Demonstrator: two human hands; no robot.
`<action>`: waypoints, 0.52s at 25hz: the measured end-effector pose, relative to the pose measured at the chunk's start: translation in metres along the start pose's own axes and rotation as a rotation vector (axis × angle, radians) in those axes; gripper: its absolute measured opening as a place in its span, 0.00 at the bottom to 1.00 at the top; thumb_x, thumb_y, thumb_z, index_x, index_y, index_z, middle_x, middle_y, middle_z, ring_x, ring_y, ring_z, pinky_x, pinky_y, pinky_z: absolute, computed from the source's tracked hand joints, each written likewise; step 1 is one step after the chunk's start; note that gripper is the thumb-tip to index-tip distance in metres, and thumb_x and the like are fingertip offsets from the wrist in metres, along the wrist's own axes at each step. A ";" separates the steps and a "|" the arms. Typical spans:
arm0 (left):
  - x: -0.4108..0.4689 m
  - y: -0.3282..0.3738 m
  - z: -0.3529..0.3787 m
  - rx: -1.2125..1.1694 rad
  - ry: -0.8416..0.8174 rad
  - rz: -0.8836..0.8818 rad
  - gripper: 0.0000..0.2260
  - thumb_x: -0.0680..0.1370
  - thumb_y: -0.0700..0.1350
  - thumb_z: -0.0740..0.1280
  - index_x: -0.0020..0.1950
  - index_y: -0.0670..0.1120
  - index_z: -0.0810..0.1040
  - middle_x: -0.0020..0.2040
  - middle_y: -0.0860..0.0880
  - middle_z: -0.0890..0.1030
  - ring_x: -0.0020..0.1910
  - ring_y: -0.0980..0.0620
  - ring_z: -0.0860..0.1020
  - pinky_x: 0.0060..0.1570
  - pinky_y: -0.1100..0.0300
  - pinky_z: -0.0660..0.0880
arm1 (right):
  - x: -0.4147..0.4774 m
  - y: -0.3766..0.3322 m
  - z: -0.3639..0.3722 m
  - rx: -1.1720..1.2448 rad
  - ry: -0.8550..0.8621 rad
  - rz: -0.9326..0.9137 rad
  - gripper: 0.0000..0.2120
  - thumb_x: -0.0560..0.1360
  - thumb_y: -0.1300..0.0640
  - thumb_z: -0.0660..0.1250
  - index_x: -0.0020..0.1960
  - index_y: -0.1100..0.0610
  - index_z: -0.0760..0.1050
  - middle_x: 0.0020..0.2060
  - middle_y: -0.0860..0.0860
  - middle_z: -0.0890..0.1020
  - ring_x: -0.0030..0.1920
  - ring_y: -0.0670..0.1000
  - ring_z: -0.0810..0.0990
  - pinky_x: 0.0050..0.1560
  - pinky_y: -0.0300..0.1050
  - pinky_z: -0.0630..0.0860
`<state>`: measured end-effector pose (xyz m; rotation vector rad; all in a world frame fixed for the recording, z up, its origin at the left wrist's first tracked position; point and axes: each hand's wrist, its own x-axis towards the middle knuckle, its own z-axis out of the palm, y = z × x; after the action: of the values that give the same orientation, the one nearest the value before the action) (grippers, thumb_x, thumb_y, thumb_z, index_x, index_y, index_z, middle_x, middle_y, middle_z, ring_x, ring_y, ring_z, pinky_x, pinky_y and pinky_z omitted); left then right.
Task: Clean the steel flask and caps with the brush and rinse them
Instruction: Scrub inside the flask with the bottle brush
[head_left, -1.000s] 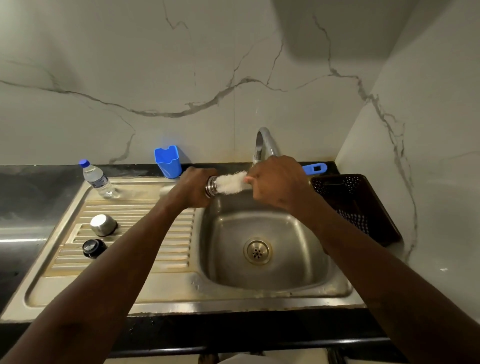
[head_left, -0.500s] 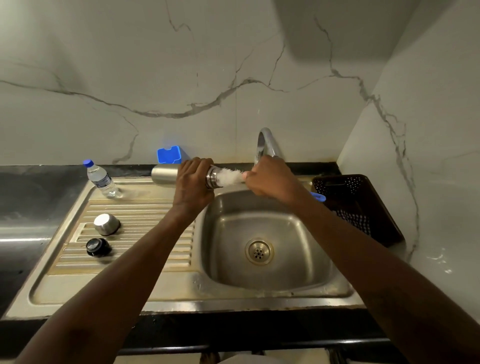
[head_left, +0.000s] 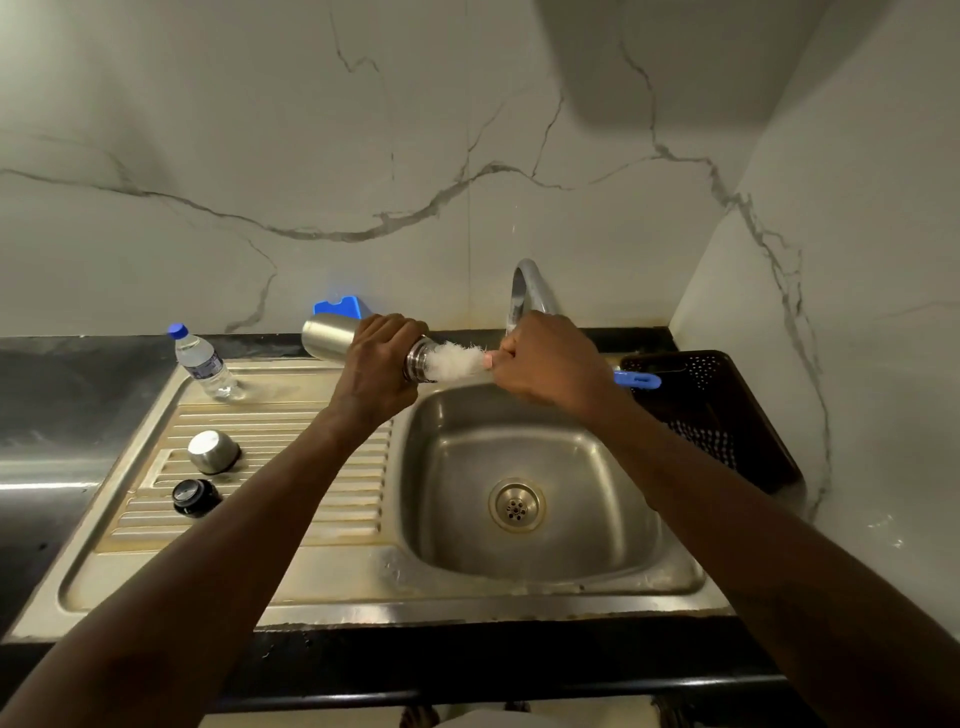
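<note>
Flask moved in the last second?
Yes. The flask in the left hand has shifted up and left in view: its base now covers most of the blue holder at the wall, fully visible before.

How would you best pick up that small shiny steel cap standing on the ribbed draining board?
Come from above and pinch the small shiny steel cap across its round side wall. It stands closed end up on the ribbed draining board, offering no rim to hook, and the round black cap close in front probably crowds a low approach.
</note>
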<state>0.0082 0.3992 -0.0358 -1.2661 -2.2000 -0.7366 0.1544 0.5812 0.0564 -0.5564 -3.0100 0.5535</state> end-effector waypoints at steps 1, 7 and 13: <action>0.002 0.000 -0.002 0.005 -0.029 -0.002 0.15 0.66 0.39 0.73 0.52 0.42 0.80 0.47 0.45 0.82 0.46 0.43 0.80 0.52 0.50 0.73 | -0.002 0.000 -0.004 -0.062 0.031 -0.031 0.12 0.79 0.51 0.66 0.43 0.57 0.81 0.33 0.50 0.81 0.35 0.49 0.78 0.42 0.45 0.76; 0.007 0.034 0.011 -0.101 -0.102 -0.025 0.17 0.63 0.38 0.75 0.51 0.42 0.81 0.44 0.47 0.82 0.43 0.45 0.79 0.50 0.51 0.74 | -0.017 -0.038 0.010 -0.367 0.089 -0.223 0.06 0.79 0.52 0.67 0.52 0.52 0.72 0.41 0.51 0.74 0.42 0.51 0.74 0.46 0.45 0.68; -0.003 0.013 -0.007 -0.061 -0.091 -0.113 0.15 0.66 0.49 0.67 0.49 0.43 0.81 0.40 0.47 0.83 0.39 0.43 0.81 0.45 0.52 0.74 | -0.020 0.000 0.004 -0.429 0.188 -0.352 0.11 0.78 0.52 0.64 0.56 0.51 0.81 0.41 0.49 0.81 0.37 0.51 0.71 0.42 0.45 0.63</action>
<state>0.0220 0.3984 -0.0303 -1.2341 -2.3550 -0.8099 0.1724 0.5728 0.0530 -0.0690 -2.9415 -0.1587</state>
